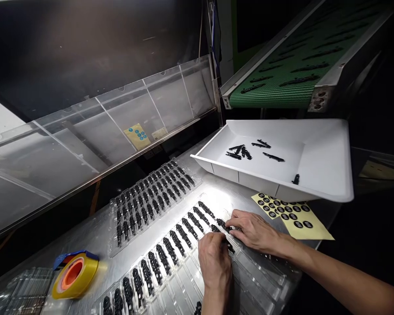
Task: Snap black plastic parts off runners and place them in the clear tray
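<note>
A transparent plastic tray point(259, 273) with long slots lies in front of me, its far row filled with slim black plastic parts point(170, 250). My right hand point(254, 228) reaches in from the right, thumb and fingers pinched on a black part point(222, 223) at the tray's right end. Just left of it, my left hand point(215, 258) is curled over the second row, closed on another black part point(230, 247) that is mostly hidden under the fingers. One more black part shows at the bottom edge, beside the left wrist.
Behind lies a second filled tray point(154, 199). A white bin point(328, 153) holds several loose black parts. Sticker sheets point(310, 218) lie beside it. Tape rolls point(77, 276) and stacked trays point(22, 288) are at left. A green conveyor point(282, 94) carries parts behind.
</note>
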Tool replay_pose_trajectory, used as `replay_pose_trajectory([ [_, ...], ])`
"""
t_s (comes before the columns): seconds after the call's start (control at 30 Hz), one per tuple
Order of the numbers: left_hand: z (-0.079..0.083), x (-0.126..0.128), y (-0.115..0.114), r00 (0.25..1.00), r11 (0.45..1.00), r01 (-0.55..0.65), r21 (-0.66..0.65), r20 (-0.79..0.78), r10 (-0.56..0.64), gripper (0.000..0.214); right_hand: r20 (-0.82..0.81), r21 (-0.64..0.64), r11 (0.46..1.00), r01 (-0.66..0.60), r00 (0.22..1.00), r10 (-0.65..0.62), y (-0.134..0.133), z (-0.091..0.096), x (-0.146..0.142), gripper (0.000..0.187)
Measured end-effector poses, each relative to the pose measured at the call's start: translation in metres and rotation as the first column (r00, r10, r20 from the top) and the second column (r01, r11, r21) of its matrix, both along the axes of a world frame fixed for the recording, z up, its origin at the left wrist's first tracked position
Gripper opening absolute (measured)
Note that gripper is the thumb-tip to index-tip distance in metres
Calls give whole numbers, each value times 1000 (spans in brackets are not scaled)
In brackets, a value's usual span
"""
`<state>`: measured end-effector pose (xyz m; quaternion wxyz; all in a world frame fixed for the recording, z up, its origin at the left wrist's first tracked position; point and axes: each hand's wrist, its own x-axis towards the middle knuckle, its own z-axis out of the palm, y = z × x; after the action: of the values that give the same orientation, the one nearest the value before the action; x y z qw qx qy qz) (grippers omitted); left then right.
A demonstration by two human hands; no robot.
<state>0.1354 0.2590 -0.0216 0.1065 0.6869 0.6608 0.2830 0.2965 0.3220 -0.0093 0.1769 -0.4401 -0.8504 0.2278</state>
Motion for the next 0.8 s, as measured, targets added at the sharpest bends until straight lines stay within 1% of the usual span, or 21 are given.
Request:
replay_pose_trajectory([
  [0.07,0,1,-1,999,999,-39,17,-34,39,27,0,7,1000,5,1000,-5,1,-2,0,24],
  [0.17,2,4,-1,995,999,-41,12,-89,42,25,-7,26,1000,3,1000,-3,1,-2,1,23],
  [0.2,6,3,-3,993,999,-35,2,-109,35,25,-17,31,1000,1,1000,0,0,0,1,24],
  [0.27,19,-6,-13,990,999,-39,-22,-134,35,28,-56,45,999,-9,998,12,-8,5,0,24],
  [0.33,39,-26,-36,991,993,-77,-86,-118,67,29,-117,42,997,-66,991,71,-24,11,-6,23],
  [0.37,48,-39,-52,990,983,-113,-146,-102,99,29,-144,32,991,-133,980,136,-34,14,-11,22],
  [0.4,57,-51,-71,987,961,-155,-229,-84,139,28,-161,18,975,-220,962,220,-45,16,-18,21],
  [0.43,63,-61,-90,982,920,-187,-344,-99,163,27,-165,1,949,-314,936,310,-56,18,-26,20],
  [0.47,66,-70,-108,967,872,-251,-420,-140,211,24,-156,-16,916,-400,906,393,-66,19,-34,19],
  [0.5,66,-74,-124,954,826,-298,-478,-175,242,21,-132,-30,887,-461,881,454,-74,18,-43,18],
  [0.53,62,-76,-136,942,784,-334,-523,-209,262,24,-98,-39,868,-495,867,489,-81,17,-51,17],
  [0.57,56,-75,-145,931,752,-364,-550,-239,275,30,-60,-45,860,-508,861,505,-86,16,-58,18],
  [0.63,40,-66,-152,916,710,-397,-581,-293,273,37,-4,-48,857,-513,858,514,-89,15,-67,18],
  [0.67,33,-60,-152,907,698,-415,-584,-321,271,36,9,-50,853,-520,854,521,-88,15,-69,17],
  [0.73,21,-50,-150,890,699,-445,-559,-363,276,31,18,-66,841,-537,842,539,-84,18,-66,15],
  [0.77,17,-47,-149,884,713,-454,-534,-369,287,28,24,-80,832,-549,833,552,-82,20,-64,15],
  [0.8,13,-45,-149,884,741,-454,-495,-357,303,25,31,-93,820,-564,822,569,-80,22,-61,14],
])
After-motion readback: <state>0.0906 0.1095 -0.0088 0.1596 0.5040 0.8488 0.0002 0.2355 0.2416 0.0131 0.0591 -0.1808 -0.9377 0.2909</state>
